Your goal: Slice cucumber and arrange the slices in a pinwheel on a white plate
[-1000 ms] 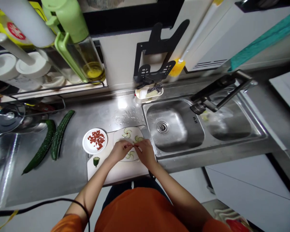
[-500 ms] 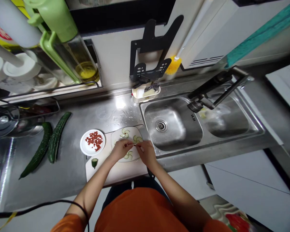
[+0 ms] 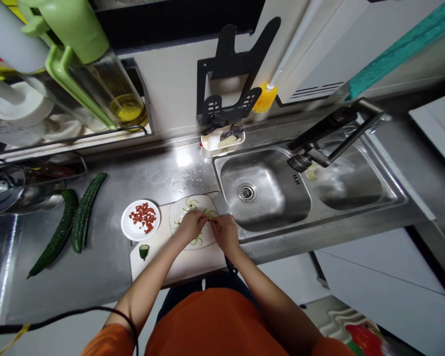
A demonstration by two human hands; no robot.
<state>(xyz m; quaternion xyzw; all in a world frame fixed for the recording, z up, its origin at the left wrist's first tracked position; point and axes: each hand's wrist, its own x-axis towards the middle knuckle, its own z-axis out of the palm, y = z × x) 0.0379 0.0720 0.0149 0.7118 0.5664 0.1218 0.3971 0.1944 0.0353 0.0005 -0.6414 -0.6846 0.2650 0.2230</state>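
On my head view, the left hand (image 3: 193,225) has just shifted a little to the right across the plate (image 3: 206,200), so its fingertips now meet those of the right hand (image 3: 226,232) just in front of the right-hand cluster of cucumber slices (image 3: 209,213). I take that to mean the fine work is centred there. Both sets of fingers are narrow, drawn into a pinch; I cannot tell what, if anything, is between them. The plate sits on the cutting board (image 3: 198,262) at the desk's (image 3: 107,267) front edge. By the board's far-left corner I have the white dish (image 3: 135,232) of diced red pieces (image 3: 143,216), unchanged, with a cucumber end (image 3: 144,251) in front.
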